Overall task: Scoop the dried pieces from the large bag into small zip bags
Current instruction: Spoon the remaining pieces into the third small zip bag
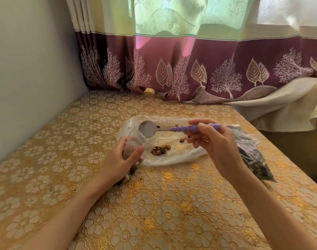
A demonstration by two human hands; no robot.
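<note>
A large clear plastic bag (172, 157) lies flat on the table with a small heap of brown dried pieces (160, 150) inside it. My left hand (122, 159) grips a small clear zip bag (134, 141), upright, at the large bag's left edge; dried pieces show in its lower part below my hand. My right hand (214, 143) holds a spoon with a purple beaded handle (193, 128). The spoon's metal bowl (147, 128) looks empty and hangs just above the small bag's mouth.
Several filled small bags of dark pieces (253, 157) lie to the right, partly behind my right arm. The table wears a gold floral cloth (154, 204). A grey wall (27, 78) runs along the left, and a purple patterned curtain (190, 73) hangs behind.
</note>
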